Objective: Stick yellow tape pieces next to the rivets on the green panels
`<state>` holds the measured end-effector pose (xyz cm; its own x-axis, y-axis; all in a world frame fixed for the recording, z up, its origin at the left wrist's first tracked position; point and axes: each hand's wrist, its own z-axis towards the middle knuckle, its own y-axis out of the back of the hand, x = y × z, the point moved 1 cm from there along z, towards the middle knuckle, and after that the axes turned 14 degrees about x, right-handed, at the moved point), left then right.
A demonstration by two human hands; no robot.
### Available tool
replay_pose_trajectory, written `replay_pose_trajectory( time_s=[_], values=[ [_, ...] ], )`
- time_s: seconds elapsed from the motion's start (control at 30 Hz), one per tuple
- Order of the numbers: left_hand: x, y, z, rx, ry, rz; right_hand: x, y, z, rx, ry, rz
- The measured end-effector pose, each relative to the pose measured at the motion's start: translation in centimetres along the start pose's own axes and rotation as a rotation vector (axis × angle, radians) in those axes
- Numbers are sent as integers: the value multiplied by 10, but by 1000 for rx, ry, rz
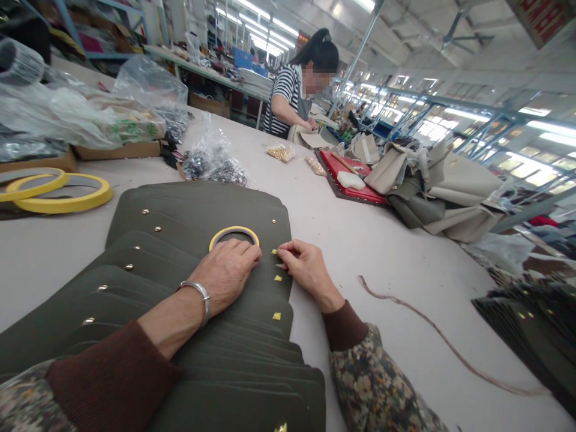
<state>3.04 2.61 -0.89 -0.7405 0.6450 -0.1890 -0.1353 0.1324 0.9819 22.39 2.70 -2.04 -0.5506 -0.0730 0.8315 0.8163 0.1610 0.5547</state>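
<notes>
The left hand (227,270) lies palm down on a fanned stack of dark green leather pieces (180,252) spread over the worktop (387,264). Its fingers are loosely bent and grip nothing. The fingertips rest against the near rim of a small yellow tape ring (234,230) that sits on the top piece. A silver bracelet (201,295) circles that wrist.

Just beside it, the right hand (303,264) has thumb and forefinger drawn together at the right edge of the stack. They touch a small yellow tab (275,252) stuck there, though I cannot tell whether the tab is actually pinched between them. More tabs like it run down the same edge toward the person, one per piece. A row of metal studs (158,228) runs along the far side of the left forearm.

Well beyond the left hand lie two large yellow tape rolls (63,195), and past the tape ring are clear plastic bags (211,162) of small dark parts. A long thin cord (450,348) trails across the worktop to the right of the right hand. Far ahead, another person (288,90) in a striped top bends over the worktop, near a red tray (360,191) and a heap of beige handbags (427,180).
</notes>
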Motion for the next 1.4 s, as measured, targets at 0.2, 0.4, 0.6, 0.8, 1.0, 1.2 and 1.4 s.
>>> replay_pose_trajectory(
  time_s=[0.2,0.4,0.6,0.8,1.0,1.2,1.4],
  values=[
    [-1,3,-1,-3,-26,37,9,-10,5,-8,93,-445],
    [3,19,-13,-140,-91,-138,17,2,-2,217,32,-364],
    [8,18,-17,-217,-146,-161,16,17,-8,574,35,-187],
    [1,15,-18,-255,-115,-142,27,10,-11,123,281,5],
    [-2,13,-20,-254,-50,-107,42,-1,-18,84,547,-172],
    [-2,12,-18,-218,-37,-118,36,-8,-18,-50,556,-367],
    [-2,17,-16,-164,-17,-191,40,-15,-19,-106,400,-264]
  ],
)
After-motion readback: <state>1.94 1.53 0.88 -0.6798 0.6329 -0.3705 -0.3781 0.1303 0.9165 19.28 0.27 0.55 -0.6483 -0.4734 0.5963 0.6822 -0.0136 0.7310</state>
